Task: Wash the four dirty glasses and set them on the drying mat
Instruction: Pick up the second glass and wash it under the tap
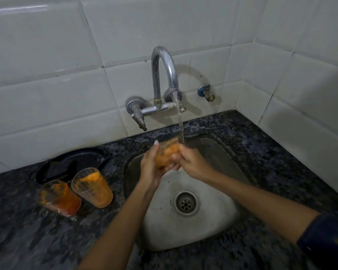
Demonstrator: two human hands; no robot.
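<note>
**Rinsing an orange-stained glass under a running tap**

A person stands at a small steel sink (213,228) set into a dark speckled counter (28,240), seen from above. Both hands meet over the basin, just under the stream from a curved chrome tap (164,65). The left hand (150,168) wraps its fingers around a clear glass (167,154) smeared inside with orange residue, thumb up along the side. The right hand (191,162) closes on the glass from the other side; whether its fingers reach inside cannot be told. The water falls at the glass's right edge.

On the counter, left of the sink, two more dirty glasses stand upright, close together: one streaked orange (93,188), one with reddish dregs (59,197). Behind them lies a black tray (86,154). A fourth glass and the drying mat are not visible.

The washing step looks to be in hand, with this glass far from clean. Next, it likely needs turning so the stream runs inside, rubbing until clear, with a firm grip since wet glass slips.
</note>
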